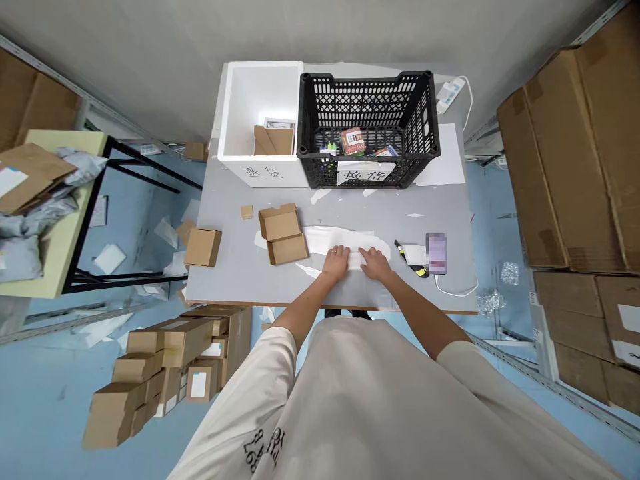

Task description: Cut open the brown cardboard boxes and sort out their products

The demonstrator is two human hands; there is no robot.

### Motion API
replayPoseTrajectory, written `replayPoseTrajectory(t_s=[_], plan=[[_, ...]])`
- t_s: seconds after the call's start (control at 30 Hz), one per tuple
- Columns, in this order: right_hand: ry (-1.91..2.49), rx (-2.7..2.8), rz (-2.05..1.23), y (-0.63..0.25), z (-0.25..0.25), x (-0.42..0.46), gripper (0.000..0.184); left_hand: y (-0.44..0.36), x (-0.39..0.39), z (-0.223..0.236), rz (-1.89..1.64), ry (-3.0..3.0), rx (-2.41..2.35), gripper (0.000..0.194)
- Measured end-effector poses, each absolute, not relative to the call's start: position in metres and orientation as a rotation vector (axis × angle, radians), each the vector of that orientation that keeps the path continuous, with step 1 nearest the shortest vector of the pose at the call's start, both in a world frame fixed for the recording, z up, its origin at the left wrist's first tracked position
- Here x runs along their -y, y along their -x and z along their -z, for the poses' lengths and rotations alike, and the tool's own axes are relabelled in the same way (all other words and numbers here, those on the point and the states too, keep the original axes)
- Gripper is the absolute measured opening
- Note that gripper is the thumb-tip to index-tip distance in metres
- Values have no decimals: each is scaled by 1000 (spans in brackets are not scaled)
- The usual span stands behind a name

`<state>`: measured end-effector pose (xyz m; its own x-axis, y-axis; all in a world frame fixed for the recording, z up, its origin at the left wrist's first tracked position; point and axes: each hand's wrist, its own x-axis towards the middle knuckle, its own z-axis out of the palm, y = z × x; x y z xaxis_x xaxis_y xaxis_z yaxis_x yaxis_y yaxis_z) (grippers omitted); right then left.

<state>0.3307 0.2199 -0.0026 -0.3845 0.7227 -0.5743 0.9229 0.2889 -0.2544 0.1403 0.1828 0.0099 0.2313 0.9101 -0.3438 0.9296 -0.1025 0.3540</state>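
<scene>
Both of my hands are low over the grey table, at a small white paper-like piece (355,261) lying between them. My left hand (337,261) rests palm down on its left side, fingers stretched forward and a ring on one. From the right, my right hand (375,264) touches it, index finger pointing inward and the other fingers partly bent. Beneath is a white patch (325,239) on the tabletop; whether it is paper or worn surface I cannot tell. Left of my hands lies an open brown cardboard box (283,235) with its lid folded back.
A black plastic crate (370,167) with small packs and a white foam box (225,143) stand at the back. Rightward lie a phone (437,253) with a white cable and a black-yellow tool (420,271). Brown boxes (203,248) sit at the left edge; cartons (555,167) flank the right.
</scene>
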Motion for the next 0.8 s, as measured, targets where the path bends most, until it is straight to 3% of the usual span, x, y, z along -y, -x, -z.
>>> replayPoseTrajectory(t_s=[0.2, 0.33, 0.47, 0.63, 0.73, 0.8], plan=[[-1512, -2174, 886, -335, 0, -224, 50, -116, -187, 4, 22, -1839, -1705, 30], [-1629, -2132, 973, -335, 0, -223, 40, -116, -189, 4, -13, -1774, -1708, 42], [-1619, -2193, 966, -341, 0, -220, 54, -116, -191, 3, -21, -1689, -1721, 53], [-1618, -2211, 921, -346, -1, -215, 44, -112, -182, 9, 59, -1756, -1659, 32], [-1650, -2221, 807, -339, -3, -212, 27, -110, -171, 15, 116, -1856, -1621, 70], [-1660, -2292, 704, -331, -3, -209, 33, -109, -164, 20, 156, -1894, -1618, 87]])
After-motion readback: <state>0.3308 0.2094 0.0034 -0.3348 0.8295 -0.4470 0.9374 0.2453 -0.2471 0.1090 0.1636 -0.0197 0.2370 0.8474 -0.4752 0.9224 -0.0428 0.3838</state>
